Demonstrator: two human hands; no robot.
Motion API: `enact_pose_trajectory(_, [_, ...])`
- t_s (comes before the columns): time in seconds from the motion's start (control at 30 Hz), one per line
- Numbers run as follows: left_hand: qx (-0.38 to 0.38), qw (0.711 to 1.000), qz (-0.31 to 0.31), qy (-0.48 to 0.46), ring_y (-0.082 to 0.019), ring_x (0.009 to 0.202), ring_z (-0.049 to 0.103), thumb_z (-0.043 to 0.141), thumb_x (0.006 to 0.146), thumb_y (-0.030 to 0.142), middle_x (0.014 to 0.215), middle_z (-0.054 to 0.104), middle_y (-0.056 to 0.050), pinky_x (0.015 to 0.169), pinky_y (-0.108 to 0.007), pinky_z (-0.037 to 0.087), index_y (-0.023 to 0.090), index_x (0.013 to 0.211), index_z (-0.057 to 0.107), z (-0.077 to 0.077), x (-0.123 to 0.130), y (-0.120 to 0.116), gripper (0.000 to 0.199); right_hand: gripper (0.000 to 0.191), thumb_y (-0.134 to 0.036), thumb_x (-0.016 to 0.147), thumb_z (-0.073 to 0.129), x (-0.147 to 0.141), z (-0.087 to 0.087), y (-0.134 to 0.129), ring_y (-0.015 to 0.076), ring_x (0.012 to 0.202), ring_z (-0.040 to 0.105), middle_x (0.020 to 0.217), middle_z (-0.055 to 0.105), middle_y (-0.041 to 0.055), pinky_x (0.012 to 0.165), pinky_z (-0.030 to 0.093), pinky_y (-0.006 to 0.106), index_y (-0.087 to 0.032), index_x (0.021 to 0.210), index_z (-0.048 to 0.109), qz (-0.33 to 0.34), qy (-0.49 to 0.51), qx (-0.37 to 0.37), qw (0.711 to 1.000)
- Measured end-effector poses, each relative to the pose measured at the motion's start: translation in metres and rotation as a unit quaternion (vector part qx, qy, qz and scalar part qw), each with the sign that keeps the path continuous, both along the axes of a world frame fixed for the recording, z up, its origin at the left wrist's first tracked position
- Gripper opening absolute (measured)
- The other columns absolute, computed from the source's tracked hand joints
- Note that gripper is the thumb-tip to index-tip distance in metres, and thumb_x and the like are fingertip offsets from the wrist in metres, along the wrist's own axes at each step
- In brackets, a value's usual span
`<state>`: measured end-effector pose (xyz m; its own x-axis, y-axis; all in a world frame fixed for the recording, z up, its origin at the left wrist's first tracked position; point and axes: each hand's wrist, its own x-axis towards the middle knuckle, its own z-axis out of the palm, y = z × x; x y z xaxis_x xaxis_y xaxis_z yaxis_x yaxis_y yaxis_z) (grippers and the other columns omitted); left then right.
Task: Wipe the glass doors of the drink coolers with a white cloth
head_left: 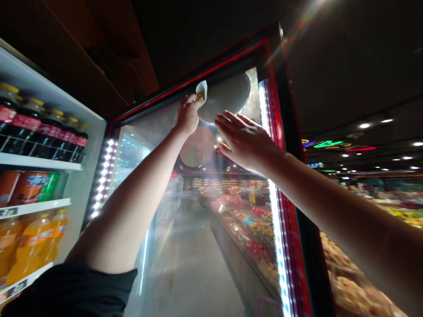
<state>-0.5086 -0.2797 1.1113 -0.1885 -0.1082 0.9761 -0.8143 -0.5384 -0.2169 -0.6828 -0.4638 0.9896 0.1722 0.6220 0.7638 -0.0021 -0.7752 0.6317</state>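
Fogged door (198,211) stood mostly unwiped; left hand (187,115) pinched a cloth (202,89) at its top, right hand (246,140) spread flat beside.

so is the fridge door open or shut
Open: the door stands swung out from the shelves, the aisle visible through its glass.

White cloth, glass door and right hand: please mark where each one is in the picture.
white cloth (202,89), head view, on the folded part above the fingers.
glass door (198,246), head view, on the fogged lower pane.
right hand (246,140), head view, on the back of the flat hand.
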Motion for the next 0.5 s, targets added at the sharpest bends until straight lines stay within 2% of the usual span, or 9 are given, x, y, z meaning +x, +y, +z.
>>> enact_pose_trajectory(0.13, [-0.008, 1.000, 0.017, -0.003, -0.032, 0.146, 0.055, 0.033, 0.107, 0.029, 0.155, 0.065, -0.009, 0.128, -0.049, 0.038, 0.030, 0.146, 0.067, 0.005, 0.014, 0.013, 0.052, 0.070, -0.033, 0.107, 0.048, 0.003, 0.001, -0.007, 0.0339, 0.166, 0.034, 0.176, 0.044, 0.0091, 0.138, 0.031, 0.058, -0.020, 0.174, 0.034, 0.007, 0.012, 0.004, 1.000])
enact_pose_trajectory(0.27, [-0.030, 0.999, 0.018, -0.001, -0.033, 0.148, 0.054, 0.034, 0.107, 0.026, 0.156, 0.064, -0.009, 0.129, -0.053, 0.036, 0.030, 0.148, 0.065, -0.005, 0.019, 0.013, 0.051, 0.073, -0.036, 0.107, 0.048, 0.007, 0.006, -0.011, 0.0346, 0.167, 0.031, 0.178, 0.039, 0.0087, 0.138, 0.030, 0.057, -0.019, 0.176, 0.028, -0.008, 0.027, 0.025, 0.999])
enact_pose_trajectory(0.4, [-0.015, 1.000, 0.018, -0.016, -0.030, 0.151, 0.051, 0.029, 0.107, 0.023, 0.160, 0.063, -0.005, 0.129, -0.047, 0.038, 0.035, 0.146, 0.066, -0.011, 0.013, 0.009, 0.055, 0.077, -0.043, 0.106, 0.046, 0.020, 0.015, -0.001, 0.0360, 0.168, 0.028, 0.181, 0.034, 0.0057, 0.138, 0.030, 0.058, -0.023, 0.177, 0.025, -0.021, 0.036, 0.047, 0.998])
enact_pose_trajectory(0.5, [0.000, 1.000, 0.018, -0.008, -0.031, 0.152, 0.049, 0.026, 0.110, 0.025, 0.161, 0.061, -0.003, 0.129, -0.047, 0.038, 0.031, 0.147, 0.065, -0.007, 0.008, 0.012, 0.054, 0.078, -0.045, 0.106, 0.046, 0.032, 0.020, 0.014, 0.0350, 0.169, 0.026, 0.182, 0.032, 0.0054, 0.139, 0.027, 0.056, -0.022, 0.177, 0.024, -0.038, 0.040, 0.060, 0.997])
